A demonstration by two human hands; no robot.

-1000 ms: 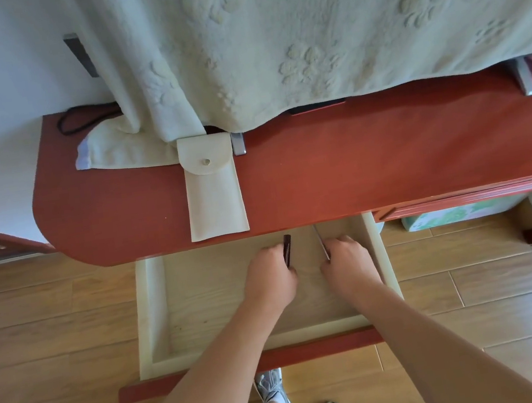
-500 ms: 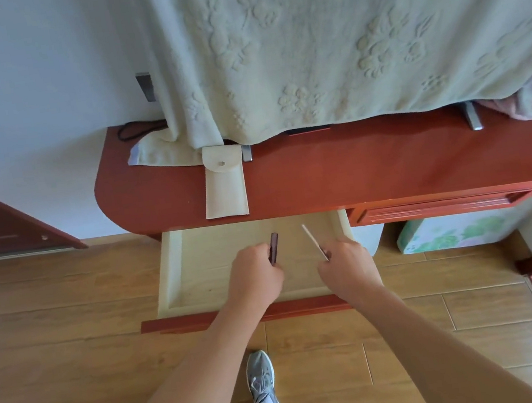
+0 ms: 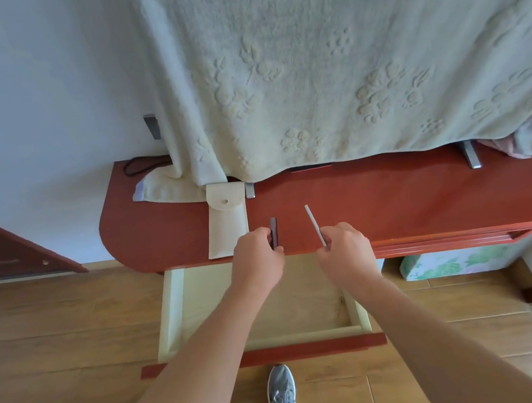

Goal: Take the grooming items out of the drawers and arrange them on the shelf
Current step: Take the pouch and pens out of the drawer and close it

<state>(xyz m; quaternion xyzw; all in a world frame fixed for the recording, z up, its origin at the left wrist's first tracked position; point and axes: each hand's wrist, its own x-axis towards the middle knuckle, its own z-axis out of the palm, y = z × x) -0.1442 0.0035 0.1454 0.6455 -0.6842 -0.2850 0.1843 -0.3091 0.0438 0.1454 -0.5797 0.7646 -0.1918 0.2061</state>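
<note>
My left hand [image 3: 256,258] grips a small dark flat grooming item [image 3: 274,232] that points away from me over the front of the red shelf [image 3: 379,205]. A thin pale metal tool [image 3: 315,224] is pinched in my right hand [image 3: 345,248] and slants up to the left. Both hands hover above the shelf's front edge. A cream pouch with a snap flap [image 3: 227,222] lies on the shelf just left of my left hand. Below, the pale wooden drawer [image 3: 176,304] stands pulled out; my forearms hide part of its floor.
A large pale blanket [image 3: 339,52] hangs over the back of the shelf. A black cord [image 3: 138,163] lies at the shelf's left end. A second drawer front [image 3: 470,238] is to the right, a floral box [image 3: 453,261] under it. My grey shoe [image 3: 281,395] is on the wooden floor.
Both hands have risen out of the drawer with their items and now hover over the shelf's front edge. The camera has pulled back and tilted up.
</note>
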